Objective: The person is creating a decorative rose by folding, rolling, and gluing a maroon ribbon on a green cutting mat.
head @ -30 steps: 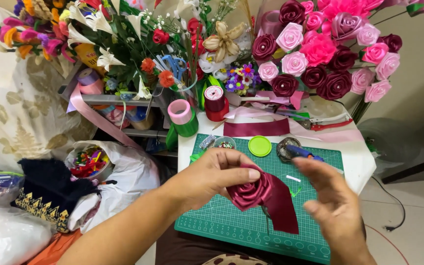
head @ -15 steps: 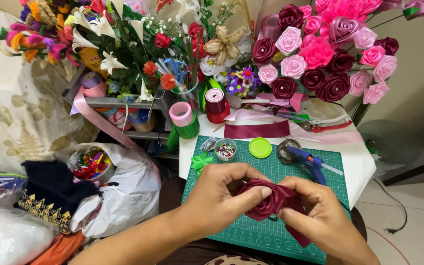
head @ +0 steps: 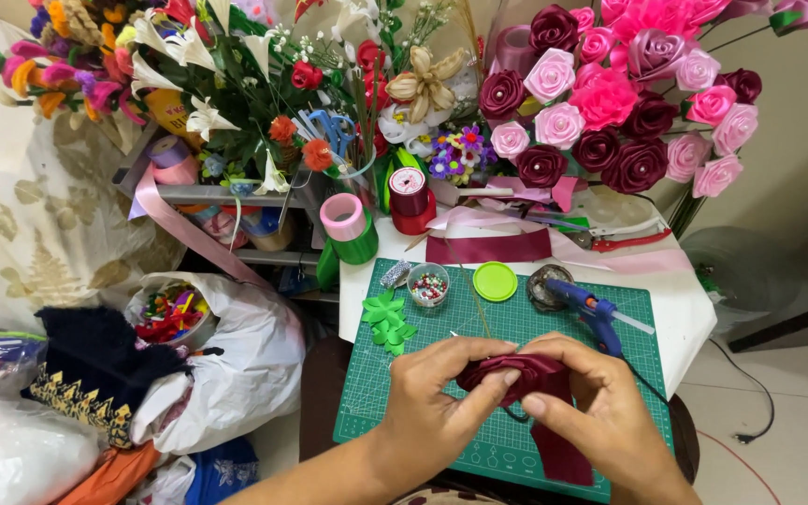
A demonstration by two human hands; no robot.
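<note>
From the head camera, both hands meet over the green cutting mat (head: 395, 393), low in the middle of the picture. The left hand (head: 441, 397) is curled closed around the left side of a dark red ribbon rose (head: 516, 372), its fingertips pressing into the folds. The right hand (head: 591, 407) is closed on the rose's right side, thumb on top, fingers wrapped beneath. A loose tail of the same ribbon (head: 558, 454) hangs below the right hand and lies on the mat (its end is partly hidden by the wrist).

Just behind the hands, a blue glue gun (head: 591, 313) lies on the mat, nozzle pointing right. Farther back sit a green round lid (head: 495, 281), a small cup of beads (head: 428, 285) and some green paper leaves (head: 387, 321). A strip of dark red ribbon (head: 488, 248) lies across the white table (head: 694, 309), beside red-handled scissors (head: 624, 238). A pink ribbon spool (head: 341, 215) stands at the table's left corner. Behind, a bouquet of pink and dark red ribbon roses (head: 610, 103) fills the upper right.
</note>
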